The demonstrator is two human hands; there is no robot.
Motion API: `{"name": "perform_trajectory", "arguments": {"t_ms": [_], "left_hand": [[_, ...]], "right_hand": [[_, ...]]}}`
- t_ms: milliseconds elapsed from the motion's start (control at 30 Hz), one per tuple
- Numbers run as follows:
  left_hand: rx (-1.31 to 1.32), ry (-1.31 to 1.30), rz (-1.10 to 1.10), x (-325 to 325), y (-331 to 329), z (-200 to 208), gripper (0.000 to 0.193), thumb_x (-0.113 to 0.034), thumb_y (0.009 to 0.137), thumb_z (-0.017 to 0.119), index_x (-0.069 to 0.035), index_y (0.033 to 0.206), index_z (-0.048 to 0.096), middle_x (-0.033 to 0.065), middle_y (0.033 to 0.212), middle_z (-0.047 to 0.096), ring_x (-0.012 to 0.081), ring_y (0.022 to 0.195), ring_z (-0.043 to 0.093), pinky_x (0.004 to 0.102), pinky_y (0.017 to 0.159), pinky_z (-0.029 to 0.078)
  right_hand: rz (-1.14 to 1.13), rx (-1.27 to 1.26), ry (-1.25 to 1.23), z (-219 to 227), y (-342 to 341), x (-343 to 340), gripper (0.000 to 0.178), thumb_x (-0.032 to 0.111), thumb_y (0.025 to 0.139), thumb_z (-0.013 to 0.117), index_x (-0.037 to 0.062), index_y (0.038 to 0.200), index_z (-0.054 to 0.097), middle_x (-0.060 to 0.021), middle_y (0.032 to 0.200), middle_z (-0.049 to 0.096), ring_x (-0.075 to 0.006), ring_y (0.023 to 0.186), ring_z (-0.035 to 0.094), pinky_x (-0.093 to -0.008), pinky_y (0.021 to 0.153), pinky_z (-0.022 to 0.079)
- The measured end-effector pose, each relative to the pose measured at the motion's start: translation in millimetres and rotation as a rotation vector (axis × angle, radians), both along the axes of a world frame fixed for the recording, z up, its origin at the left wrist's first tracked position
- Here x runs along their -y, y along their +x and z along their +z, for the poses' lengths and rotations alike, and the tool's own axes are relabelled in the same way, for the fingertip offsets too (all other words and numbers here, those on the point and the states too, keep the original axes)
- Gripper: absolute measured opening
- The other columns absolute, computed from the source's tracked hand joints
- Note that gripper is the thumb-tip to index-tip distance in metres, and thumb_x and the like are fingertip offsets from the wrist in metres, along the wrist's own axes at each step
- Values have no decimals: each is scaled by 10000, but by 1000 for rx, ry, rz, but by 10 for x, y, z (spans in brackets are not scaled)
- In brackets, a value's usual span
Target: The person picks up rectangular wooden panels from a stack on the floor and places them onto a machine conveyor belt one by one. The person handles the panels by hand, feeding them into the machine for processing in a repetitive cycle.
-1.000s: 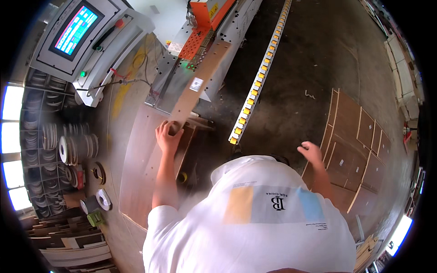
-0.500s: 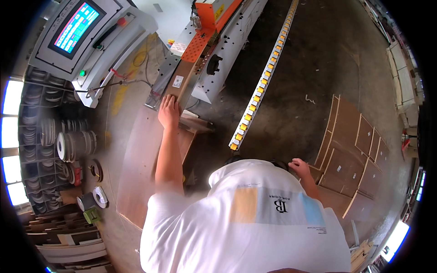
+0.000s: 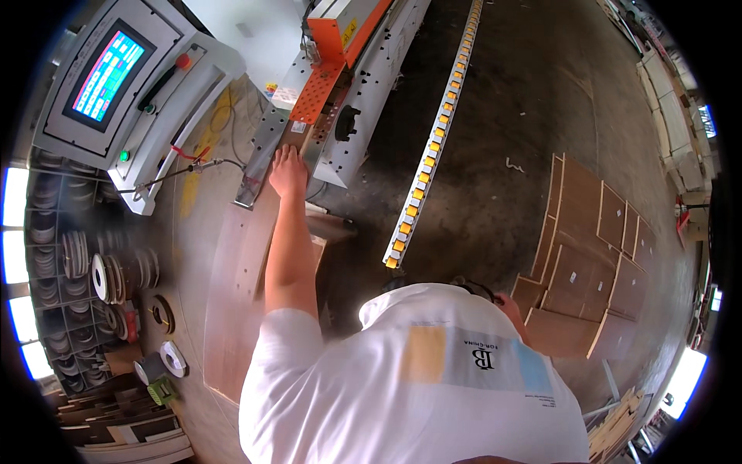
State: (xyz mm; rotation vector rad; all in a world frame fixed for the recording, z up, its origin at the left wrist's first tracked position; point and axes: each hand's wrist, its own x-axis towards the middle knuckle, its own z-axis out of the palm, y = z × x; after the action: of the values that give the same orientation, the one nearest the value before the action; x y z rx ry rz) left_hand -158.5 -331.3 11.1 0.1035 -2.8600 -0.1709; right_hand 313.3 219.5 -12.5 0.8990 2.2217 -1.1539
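Note:
My left hand (image 3: 288, 172) lies on a narrow brown board (image 3: 293, 138), its fingers stretched forward along the top. The board's far part runs beneath a perforated orange plate (image 3: 317, 91) on a machine. A white label (image 3: 298, 127) on the board shows just at the plate's near edge. On my right side, my right hand (image 3: 506, 308) is mostly hidden behind my shoulder, so its fingers cannot be made out. It is nearest a stack of brown panels (image 3: 580, 255).
A control console (image 3: 108, 73) with a lit screen stands at far left. A rail of yellow rollers (image 3: 421, 177) slants across the middle. At left lie a large smooth panel (image 3: 232, 317), rolls of edging strip (image 3: 108, 277) and stacked offcuts (image 3: 124, 421).
My left hand and the board have moved forward, and the label is now closer to the orange plate. My right hand has drawn back and is more hidden. The view has shifted slightly.

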Motion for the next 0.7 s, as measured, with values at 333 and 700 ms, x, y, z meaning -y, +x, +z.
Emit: {"name": "perform_trajectory", "arguments": {"t_ms": [333, 700], "left_hand": [[-156, 41, -83, 375, 355, -169, 380, -199, 961, 566, -65, 1313, 616, 94, 1441, 573, 271, 1390, 471, 379, 1135, 399], [-23, -34, 0, 712, 1345, -195, 340, -189, 992, 536, -99, 1285, 684, 86, 1378, 638, 255, 1250, 611, 380, 1012, 496]], "right_hand": [[-62, -72, 5, -27, 410, -62, 419, 324, 875, 754, 34, 1174, 706, -156, 1074, 738, -219, 1007, 709, -349, 864, 548], [-219, -26, -22, -590, 1644, -20, 347, 304, 882, 711, 44, 1111, 731, -151, 1059, 738, -224, 978, 702, -375, 856, 546]]}}
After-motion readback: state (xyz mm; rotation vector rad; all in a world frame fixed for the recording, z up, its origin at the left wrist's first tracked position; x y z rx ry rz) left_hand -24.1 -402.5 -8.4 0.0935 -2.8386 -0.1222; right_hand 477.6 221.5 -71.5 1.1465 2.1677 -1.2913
